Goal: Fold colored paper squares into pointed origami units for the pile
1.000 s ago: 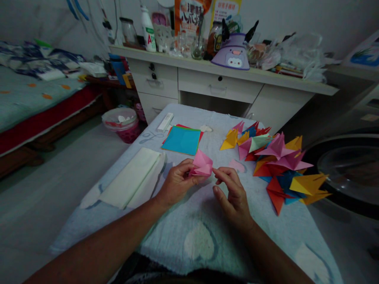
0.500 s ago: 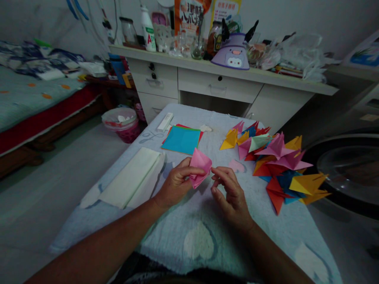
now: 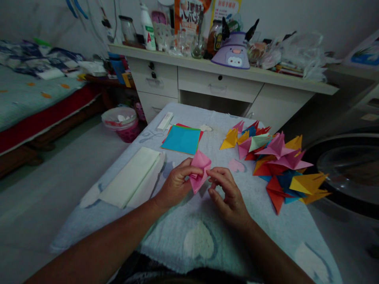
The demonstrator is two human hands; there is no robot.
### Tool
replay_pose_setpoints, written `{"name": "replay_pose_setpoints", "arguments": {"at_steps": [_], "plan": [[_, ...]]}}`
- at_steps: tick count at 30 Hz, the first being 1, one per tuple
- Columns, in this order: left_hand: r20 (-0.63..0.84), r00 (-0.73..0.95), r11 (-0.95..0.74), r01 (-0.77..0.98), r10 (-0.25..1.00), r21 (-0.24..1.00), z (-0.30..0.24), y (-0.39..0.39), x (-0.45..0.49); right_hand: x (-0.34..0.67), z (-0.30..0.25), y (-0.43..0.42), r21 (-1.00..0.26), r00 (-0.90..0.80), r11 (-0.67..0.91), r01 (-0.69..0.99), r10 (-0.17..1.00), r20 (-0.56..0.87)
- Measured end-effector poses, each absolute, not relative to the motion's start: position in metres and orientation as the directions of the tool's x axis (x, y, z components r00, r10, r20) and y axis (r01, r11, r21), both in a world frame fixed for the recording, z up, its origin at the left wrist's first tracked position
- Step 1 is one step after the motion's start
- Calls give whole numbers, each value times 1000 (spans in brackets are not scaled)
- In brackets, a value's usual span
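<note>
A partly folded sheet of pink origami paper (image 3: 201, 161) is pinched between the thumb and fingers of my left hand (image 3: 177, 182), held above the table. My right hand (image 3: 226, 193) is at the paper's right side, its index fingertip touching the edge, with thumb and other fingers apart and slightly curled. Just beyond the hands lies a stack of square coloured paper (image 3: 182, 139), blue on top with red and green edges showing. To the right sit several folded paper cranes (image 3: 278, 152) in pink, yellow, red, blue and pale green, piled close together.
The table (image 3: 177, 236) wears a pale blue cloth with heart patterns. On its left lie a folded whitish cloth or paper (image 3: 130, 177) and a small white box (image 3: 165, 121). A pink bin (image 3: 127, 132) stands on the floor; a white desk (image 3: 219, 79) is behind.
My right index finger has moved slightly left against the pink paper. The paper's right edge is pushed inward, and its lower point now hangs a little lower.
</note>
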State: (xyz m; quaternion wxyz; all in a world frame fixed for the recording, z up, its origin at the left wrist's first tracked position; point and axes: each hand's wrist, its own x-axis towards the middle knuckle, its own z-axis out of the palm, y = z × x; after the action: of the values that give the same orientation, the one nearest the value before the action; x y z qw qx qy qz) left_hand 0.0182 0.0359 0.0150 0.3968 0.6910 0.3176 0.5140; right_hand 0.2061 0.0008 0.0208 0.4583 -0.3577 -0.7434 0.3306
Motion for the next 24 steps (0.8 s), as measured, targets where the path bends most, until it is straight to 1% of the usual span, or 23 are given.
{"name": "replay_pose_setpoints", "arguments": {"at_steps": [6,10,13,18,24], "plan": [[476,284,-511,63,832,857,14,36,18,205,20,0,-807,-323,540,239,828,459],[491,261,-522,65,831,850,14,36,19,206,17,0,-828,-252,524,200,844,474],[481,250,-513,79,840,855,15,36,19,206,15,-1,-852,-209,495,173,864,459],[481,264,-517,85,836,852,18,35,18,206,14,-1,-858,-203,476,193,875,440],[489,289,-521,42,823,852,15,36,16,206,16,-2,-845,-228,495,200,863,452]]}}
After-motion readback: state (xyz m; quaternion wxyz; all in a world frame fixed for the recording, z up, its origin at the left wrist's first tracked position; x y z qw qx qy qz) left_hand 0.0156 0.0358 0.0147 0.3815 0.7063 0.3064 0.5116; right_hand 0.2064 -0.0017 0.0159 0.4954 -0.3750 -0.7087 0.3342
